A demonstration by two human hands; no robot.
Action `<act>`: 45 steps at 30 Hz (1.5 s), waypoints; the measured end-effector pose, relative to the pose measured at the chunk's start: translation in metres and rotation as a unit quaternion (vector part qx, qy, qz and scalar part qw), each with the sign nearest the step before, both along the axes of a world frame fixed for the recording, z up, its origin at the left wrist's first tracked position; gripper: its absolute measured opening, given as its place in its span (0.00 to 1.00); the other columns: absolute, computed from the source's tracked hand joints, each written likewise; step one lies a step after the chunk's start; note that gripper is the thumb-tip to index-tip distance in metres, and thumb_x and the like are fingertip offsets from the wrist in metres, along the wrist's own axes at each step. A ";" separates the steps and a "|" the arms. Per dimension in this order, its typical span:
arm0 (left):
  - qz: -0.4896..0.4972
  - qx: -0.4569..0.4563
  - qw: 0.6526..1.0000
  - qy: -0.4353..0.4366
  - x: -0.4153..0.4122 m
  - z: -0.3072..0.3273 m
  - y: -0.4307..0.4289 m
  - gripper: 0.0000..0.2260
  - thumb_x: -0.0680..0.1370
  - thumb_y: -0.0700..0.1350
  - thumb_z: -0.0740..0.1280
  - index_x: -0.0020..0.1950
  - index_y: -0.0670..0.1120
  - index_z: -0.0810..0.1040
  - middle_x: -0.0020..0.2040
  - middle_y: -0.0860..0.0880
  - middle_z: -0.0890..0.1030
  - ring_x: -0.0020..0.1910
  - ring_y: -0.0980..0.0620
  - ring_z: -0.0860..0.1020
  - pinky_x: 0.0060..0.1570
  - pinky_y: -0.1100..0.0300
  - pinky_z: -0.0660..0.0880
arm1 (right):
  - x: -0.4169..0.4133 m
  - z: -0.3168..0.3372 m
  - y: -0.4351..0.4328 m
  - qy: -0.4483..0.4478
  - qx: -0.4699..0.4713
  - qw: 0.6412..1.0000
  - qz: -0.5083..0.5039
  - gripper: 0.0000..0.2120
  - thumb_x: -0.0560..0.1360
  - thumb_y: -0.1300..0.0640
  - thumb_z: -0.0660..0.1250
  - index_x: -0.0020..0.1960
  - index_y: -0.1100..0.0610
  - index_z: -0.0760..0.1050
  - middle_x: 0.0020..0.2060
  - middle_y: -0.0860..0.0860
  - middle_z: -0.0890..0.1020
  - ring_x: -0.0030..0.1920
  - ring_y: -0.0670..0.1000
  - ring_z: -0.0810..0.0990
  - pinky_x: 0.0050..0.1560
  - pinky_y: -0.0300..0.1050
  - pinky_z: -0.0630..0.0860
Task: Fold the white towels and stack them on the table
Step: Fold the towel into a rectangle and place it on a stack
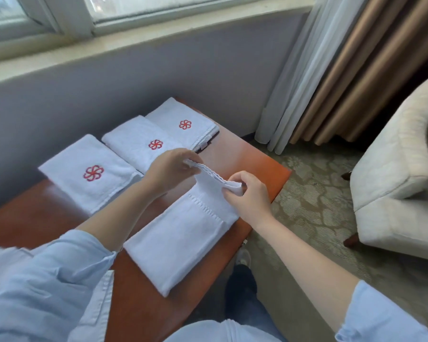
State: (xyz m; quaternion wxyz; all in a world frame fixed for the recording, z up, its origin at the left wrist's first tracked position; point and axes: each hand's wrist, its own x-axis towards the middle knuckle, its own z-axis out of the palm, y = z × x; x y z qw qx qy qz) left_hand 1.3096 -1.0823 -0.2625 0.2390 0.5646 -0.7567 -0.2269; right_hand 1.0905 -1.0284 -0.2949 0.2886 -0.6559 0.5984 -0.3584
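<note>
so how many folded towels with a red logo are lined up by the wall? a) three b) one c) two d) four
a: three logo towels lie side by side on the table, while the left hand and right hand pinch the end of a fourth towel with no logo showing.

Daylight is coming through a window [158,6] running along the top of the frame, above a pale sill [134,38]. A grey-lilac wall [109,90] is standing below it. At upper right a sheer white curtain [297,82] and a brown drape [351,77] are hanging. A patterned carpet [314,206] is covering the floor under a cream armchair [391,183] at the right edge. A reddish wooden tabletop [247,156] is butting against the wall.
</note>
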 end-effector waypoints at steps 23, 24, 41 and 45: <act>0.003 0.056 0.993 -0.100 0.140 -0.095 0.165 0.08 0.75 0.41 0.71 0.51 0.50 0.79 0.54 0.54 0.74 0.43 0.51 0.78 0.38 0.61 0.68 | 0.135 -0.056 0.131 0.201 -0.010 0.963 0.181 0.09 0.70 0.55 0.75 0.40 0.54 0.75 0.38 0.49 0.79 0.40 0.47 0.73 0.41 0.42 0.74; 0.002 0.065 0.993 -0.102 0.142 -0.101 0.168 0.08 0.75 0.40 0.71 0.51 0.50 0.78 0.55 0.53 0.73 0.44 0.49 0.78 0.37 0.60 0.68 | 0.137 -0.060 0.133 0.204 0.001 0.961 0.187 0.09 0.70 0.54 0.75 0.40 0.53 0.74 0.38 0.49 0.79 0.40 0.47 0.73 0.41 0.41 0.73; 0.020 0.149 0.986 -0.069 0.162 -0.132 0.194 0.09 0.76 0.38 0.67 0.52 0.51 0.73 0.56 0.57 0.68 0.49 0.51 0.76 0.46 0.53 0.75 | 0.163 -0.089 0.160 0.337 0.033 0.906 0.254 0.19 0.70 0.36 0.69 0.49 0.50 0.73 0.48 0.46 0.75 0.53 0.49 0.71 0.70 0.49 0.61; 0.034 0.134 0.988 -0.066 0.154 -0.130 0.199 0.09 0.75 0.39 0.67 0.52 0.51 0.75 0.55 0.57 0.69 0.48 0.51 0.76 0.46 0.53 0.75 | 0.161 -0.088 0.158 0.396 0.024 0.878 0.268 0.18 0.70 0.43 0.68 0.54 0.52 0.70 0.54 0.50 0.74 0.59 0.54 0.71 0.74 0.60 0.57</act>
